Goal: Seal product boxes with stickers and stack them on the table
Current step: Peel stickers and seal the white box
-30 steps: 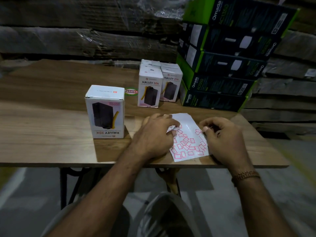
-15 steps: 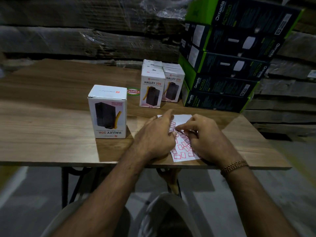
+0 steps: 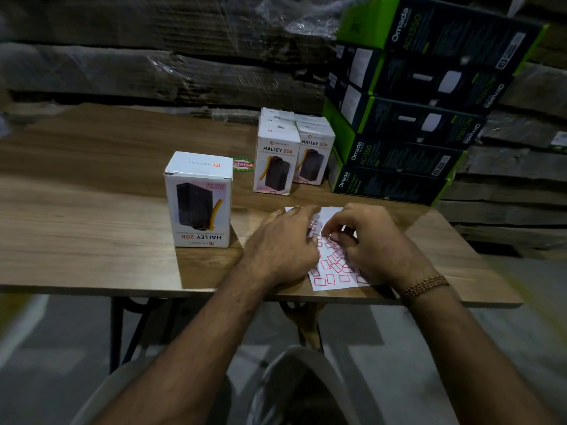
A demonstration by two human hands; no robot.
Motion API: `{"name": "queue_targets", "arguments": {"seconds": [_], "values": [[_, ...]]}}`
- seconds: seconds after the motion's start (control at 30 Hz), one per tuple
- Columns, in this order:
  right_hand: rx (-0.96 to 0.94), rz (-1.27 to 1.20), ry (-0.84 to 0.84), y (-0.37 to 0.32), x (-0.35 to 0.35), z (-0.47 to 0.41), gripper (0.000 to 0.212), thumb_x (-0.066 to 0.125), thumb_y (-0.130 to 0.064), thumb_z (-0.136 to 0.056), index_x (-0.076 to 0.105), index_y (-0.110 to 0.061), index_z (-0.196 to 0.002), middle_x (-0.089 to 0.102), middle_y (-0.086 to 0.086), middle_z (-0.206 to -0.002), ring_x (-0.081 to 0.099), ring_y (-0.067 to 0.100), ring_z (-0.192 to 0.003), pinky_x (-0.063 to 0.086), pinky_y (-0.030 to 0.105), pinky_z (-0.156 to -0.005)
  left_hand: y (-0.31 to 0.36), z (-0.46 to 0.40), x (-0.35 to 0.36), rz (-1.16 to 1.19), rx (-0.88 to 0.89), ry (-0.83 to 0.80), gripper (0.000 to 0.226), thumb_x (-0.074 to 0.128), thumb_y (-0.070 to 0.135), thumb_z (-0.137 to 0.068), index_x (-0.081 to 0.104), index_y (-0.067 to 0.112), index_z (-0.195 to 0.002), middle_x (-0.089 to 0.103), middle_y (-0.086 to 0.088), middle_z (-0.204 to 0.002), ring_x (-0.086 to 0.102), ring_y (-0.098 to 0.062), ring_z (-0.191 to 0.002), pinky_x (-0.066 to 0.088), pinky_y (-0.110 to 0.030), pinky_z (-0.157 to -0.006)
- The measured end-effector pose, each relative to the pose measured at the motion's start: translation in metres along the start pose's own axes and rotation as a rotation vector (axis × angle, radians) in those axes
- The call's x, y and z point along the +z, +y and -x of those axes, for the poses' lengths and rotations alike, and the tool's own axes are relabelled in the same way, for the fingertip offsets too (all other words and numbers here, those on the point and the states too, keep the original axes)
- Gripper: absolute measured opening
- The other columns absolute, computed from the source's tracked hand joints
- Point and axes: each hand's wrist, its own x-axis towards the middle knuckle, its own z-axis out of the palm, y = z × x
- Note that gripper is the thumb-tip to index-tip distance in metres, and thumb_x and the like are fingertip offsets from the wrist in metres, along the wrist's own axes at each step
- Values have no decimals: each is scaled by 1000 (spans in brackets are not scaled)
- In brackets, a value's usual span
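A white sticker sheet with several red-outlined stickers lies near the table's front edge. My left hand presses flat on its left side. My right hand is over the sheet's middle, fingers curled, thumb and forefinger pinching at a sticker. A white Halley 20K box stands upside down to the left of my hands, untouched. A group of the same white boxes stands further back in two rows.
The wooden table has its front edge just under my wrists. A tall leaning stack of green and black Omada boxes fills the back right. A round green and red label lies between the boxes. Wrapped cardboard stacks stand behind.
My right hand slid left from the sheet's right edge to its middle and now pinches at a sticker. My left hand stayed pressing on the sheet.
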Motion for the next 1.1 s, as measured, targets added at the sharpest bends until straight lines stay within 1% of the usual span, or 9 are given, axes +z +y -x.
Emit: {"name": "queue_targets", "arguments": {"seconds": [0.2, 0.33, 0.43, 0.6, 0.67, 0.83, 0.93, 1.0, 1.1], "values": [[-40, 12, -14, 3, -1, -5, 20, 79, -12, -93, 78, -31, -96, 63, -17, -92, 61, 2, -85, 55, 26, -74, 0, -1, 1, -49, -6, -14, 64, 56, 35, -107, 33, 36, -166, 26, 2, -176, 19, -31, -162, 21, -47, -130], [-23, 14, -3, 0, 2, -3, 14, 72, -13, -98, 75, -27, -101, 64, -12, -100, 60, 7, -92, 55, 27, -77, 1, 0, 1, -88, 6, -17, 62, 53, 34, -108, 33, 33, -166, 25, 1, -176, 18, -29, -162, 17, -43, -131], [-12, -11, 8, 1, 4, 0, 14, 68, -14, -100, 68, -28, -98, 62, -11, -100, 58, 8, -92, 50, 26, -77, 3, 0, -2, -127, 47, -22, 60, 49, 30, -109, 33, 28, -167, 23, 2, -177, 16, -23, -163, 9, -37, -132], [36, -81, 14, 5, 4, 4, 14, 64, -15, -104, 65, -28, -98, 62, -10, -101, 56, 6, -93, 46, 25, -78, 3, -2, -1, -176, 82, -28, 60, 46, 30, -110, 32, 23, -167, 22, 2, -177, 16, -19, -163, 8, -37, -132], [59, -100, 20, 6, 4, 6, 14, 62, -14, -105, 64, -27, -99, 63, -12, -101, 57, 5, -94, 49, 24, -79, 3, -2, -1, -193, 88, -32, 60, 45, 31, -111, 30, 23, -168, 21, 3, -177, 15, -18, -163, 6, -37, -132], [127, -165, 64, 4, -1, 10, 15, 58, -12, -106, 65, -25, -103, 65, -13, -97, 62, 6, -90, 58, 31, -81, 3, -3, -1, -217, 95, -55, 62, 45, 32, -111, 25, 23, -169, 18, 3, -178, 12, -18, -164, 5, -39, -133], [185, -236, 98, 1, -4, 12, 16, 61, -12, -105, 68, -26, -102, 67, -12, -96, 67, 7, -90, 60, 28, -78, 5, -1, -3, -173, 85, -48, 61, 46, 30, -112, 26, 26, -169, 17, 4, -178, 12, -19, -164, 6, -39, -132], [198, -259, 111, -2, -7, 13, 15, 64, -13, -104, 71, -27, -100, 69, -12, -96, 68, 6, -91, 60, 25, -78, 2, 0, -2, -87, 92, -2, 58, 46, 24, -112, 30, 26, -168, 20, 4, -177, 13, -18, -164, 7, -37, -132], [168, -285, 134, -10, -14, 15, 12, 71, -15, -99, 76, -25, -97, 73, -11, -93, 70, 5, -91, 62, 31, -83, -6, 0, 3, 90, 138, 113, 56, 46, 14, -108, 42, 23, -163, 28, 2, -175, 19, -14, -162, 14, -37, -133]]}}
